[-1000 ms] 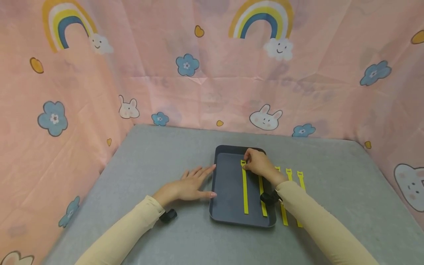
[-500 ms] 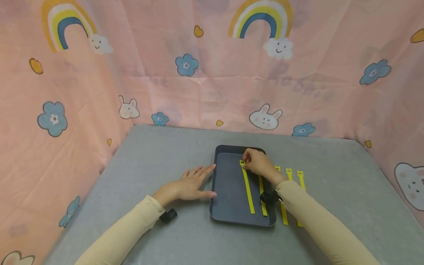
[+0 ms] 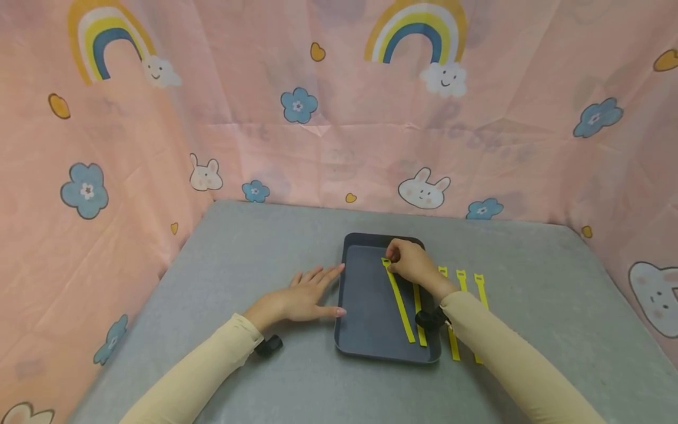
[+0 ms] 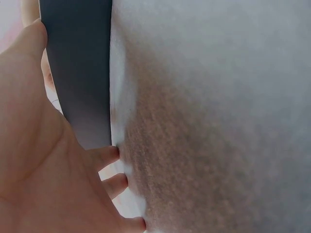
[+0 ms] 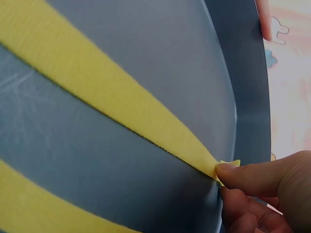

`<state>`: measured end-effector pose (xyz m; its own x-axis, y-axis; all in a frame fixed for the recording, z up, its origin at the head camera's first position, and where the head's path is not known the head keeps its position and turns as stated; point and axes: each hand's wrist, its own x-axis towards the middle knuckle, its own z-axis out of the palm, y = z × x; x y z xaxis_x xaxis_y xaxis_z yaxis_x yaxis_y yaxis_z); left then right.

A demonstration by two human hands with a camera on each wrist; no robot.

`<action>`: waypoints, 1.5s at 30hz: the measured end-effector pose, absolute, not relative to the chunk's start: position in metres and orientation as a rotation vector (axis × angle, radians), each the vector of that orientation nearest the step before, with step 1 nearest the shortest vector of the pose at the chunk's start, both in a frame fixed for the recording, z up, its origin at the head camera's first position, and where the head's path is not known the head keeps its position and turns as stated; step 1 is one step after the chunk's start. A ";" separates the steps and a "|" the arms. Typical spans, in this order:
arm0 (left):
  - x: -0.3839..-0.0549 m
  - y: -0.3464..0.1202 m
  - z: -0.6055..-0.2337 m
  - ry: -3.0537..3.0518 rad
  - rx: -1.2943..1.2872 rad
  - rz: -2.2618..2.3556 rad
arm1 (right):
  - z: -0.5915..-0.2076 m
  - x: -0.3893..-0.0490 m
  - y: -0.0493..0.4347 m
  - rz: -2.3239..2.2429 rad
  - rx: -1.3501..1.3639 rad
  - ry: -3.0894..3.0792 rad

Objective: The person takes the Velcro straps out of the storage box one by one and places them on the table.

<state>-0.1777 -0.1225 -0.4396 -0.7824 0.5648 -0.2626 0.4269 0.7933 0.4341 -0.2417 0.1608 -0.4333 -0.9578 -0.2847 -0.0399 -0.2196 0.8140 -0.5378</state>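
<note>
Straps (image 3: pixel 399 300): solid yellow. Tray (image 3: pixel 365 318): plain dark grey. Tabletop (image 3: pixel 254 247): pale grey, faintly mottled. Sleeves (image 3: pixel 196 368): plain cream. Wrist devices (image 3: pixel 431 318): black. Backdrop cloth (image 3: pixel 339 147): pink, printed with orange, white, yellow and blue rainbows (image 3: pixel 416 27), white clouds (image 3: pixel 446 82), blue flowers (image 3: pixel 299 105), white rabbits (image 3: pixel 422 191), orange-yellow hearts (image 3: pixel 318 52).

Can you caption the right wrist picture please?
Right hand pinches a yellow strap in a tray; another strap lies nearby.

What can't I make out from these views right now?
Head view: upper end of the second yellow strip in the tray, hidden by the right hand.
Head view: lower end of the rightmost strip, behind the right sleeve.
Right wrist view: far end of the held strip, cut off at the upper left corner.
Left wrist view: tray's inside, behind its wall.
</note>
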 end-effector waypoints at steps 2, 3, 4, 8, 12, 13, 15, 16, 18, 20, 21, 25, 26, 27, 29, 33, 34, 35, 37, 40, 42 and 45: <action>-0.178 -0.122 -0.440 2.603 0.751 0.500 | -0.434 -0.242 0.161 -0.842 -0.404 2.874; -0.178 -0.122 -0.440 2.604 0.752 0.499 | -0.433 -0.242 0.161 -0.847 -0.404 2.872; -0.178 -0.122 -0.439 2.606 0.753 0.499 | -0.433 -0.241 0.161 -0.851 -0.402 2.869; -0.179 -0.122 -0.439 2.608 0.758 0.497 | -0.433 -0.243 0.162 -0.867 -0.406 2.870; -0.178 -0.122 -0.439 2.604 0.754 0.504 | -0.434 -0.244 0.161 -0.866 -0.393 2.869; -0.178 -0.122 -0.439 2.602 0.753 0.508 | -0.434 -0.244 0.161 -0.863 -0.391 2.866; -0.177 -0.122 -0.438 2.600 0.747 0.506 | -0.434 -0.244 0.161 -0.858 -0.378 2.863; -0.176 -0.122 -0.438 2.598 0.745 0.507 | -0.434 -0.243 0.160 -0.859 -0.371 2.861; -0.176 -0.122 -0.438 2.596 0.745 0.507 | -0.433 -0.243 0.160 -0.861 -0.372 2.860; -0.176 -0.122 -0.438 2.596 0.748 0.505 | -0.433 -0.244 0.160 -0.862 -0.366 2.860; -0.177 -0.122 -0.438 2.598 0.749 0.505 | -0.432 -0.243 0.160 -0.865 -0.362 2.857; -0.177 -0.122 -0.438 2.605 0.755 0.511 | -0.431 -0.242 0.159 -0.862 -0.345 2.852; -0.177 -0.122 -0.438 2.605 0.755 0.512 | -0.431 -0.242 0.158 -0.860 -0.341 2.851; -0.177 -0.122 -0.438 2.604 0.753 0.514 | -0.431 -0.242 0.158 -0.859 -0.336 2.849; -0.177 -0.122 -0.439 2.603 0.754 0.513 | -0.431 -0.241 0.157 -0.856 -0.335 2.850; -0.177 -0.122 -0.440 2.603 0.756 0.512 | -0.431 -0.240 0.157 -0.855 -0.340 2.856; -0.177 -0.122 -0.440 2.605 0.757 0.511 | -0.431 -0.240 0.157 -0.856 -0.342 2.858; -0.177 -0.122 -0.440 2.605 0.759 0.509 | -0.432 -0.240 0.157 -0.856 -0.342 2.858; -0.177 -0.122 -0.440 2.607 0.759 0.509 | -0.432 -0.240 0.157 -0.854 -0.341 2.856; -0.177 -0.123 -0.441 2.610 0.762 0.508 | -0.433 -0.240 0.157 -0.845 -0.344 2.850; -0.177 -0.123 -0.440 2.609 0.759 0.511 | -0.433 -0.241 0.156 -0.834 -0.343 2.847; -0.177 -0.123 -0.440 2.605 0.755 0.515 | -0.432 -0.242 0.154 -0.814 -0.335 2.846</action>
<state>-0.1767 -0.1230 -0.4403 -0.7842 0.5669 -0.2525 0.4283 0.7888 0.4408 -0.2417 0.1538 -0.4324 -0.9618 -0.2574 -0.0933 -0.1692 0.8266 -0.5368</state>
